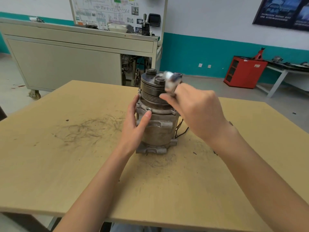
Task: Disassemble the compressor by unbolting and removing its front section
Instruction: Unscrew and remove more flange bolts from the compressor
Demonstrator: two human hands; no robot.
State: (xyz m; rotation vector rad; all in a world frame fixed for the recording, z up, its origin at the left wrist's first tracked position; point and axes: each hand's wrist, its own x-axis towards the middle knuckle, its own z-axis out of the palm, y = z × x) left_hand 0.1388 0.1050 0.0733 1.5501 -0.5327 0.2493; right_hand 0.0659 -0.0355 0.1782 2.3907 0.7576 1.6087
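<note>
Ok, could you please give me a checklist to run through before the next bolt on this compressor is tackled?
1. The compressor stands upright on the table: ok.
2. The left hand grips the housing below the flange: ok.
3. The right hand holds the metal tool: ok.
4. Tool seated on a fastener: cannot tell, it is blurred.
5. The bolt at the flange's far left is out: not ok, it stands in place.
6. The bolt hole by the thumb looks empty: ok.
</note>
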